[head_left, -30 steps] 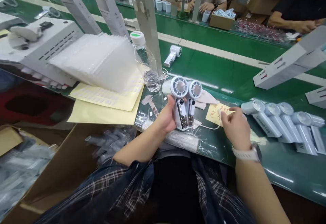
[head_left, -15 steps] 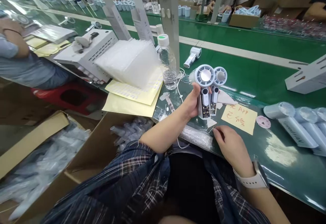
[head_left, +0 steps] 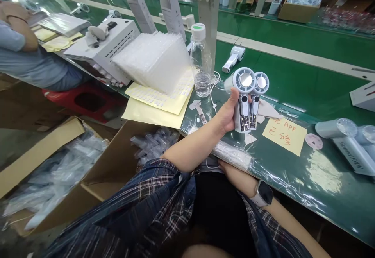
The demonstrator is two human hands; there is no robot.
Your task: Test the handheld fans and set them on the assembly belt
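My left hand is closed around a light-blue handheld fan, held upright above the green bench. A second handheld fan stands close against its right side, apparently in the same grip. Both handles are uncovered low down, where circuit boards show. My right hand has gone in at the bench's front edge, beside a roll of clear plastic; its fingers are hidden. A small white paper scrap lies just under the fans.
A water bottle stands left of the fans, near a white foam stack on yellow sheets. To the right lie a handwritten yellow note and several more fans. A carton of plastic pieces sits below left. Co-workers sit opposite and left.
My right hand has left the bench top by the fans and moved left and down to the bench edge. My left hand still holds the fans; the whole view has shifted slightly.
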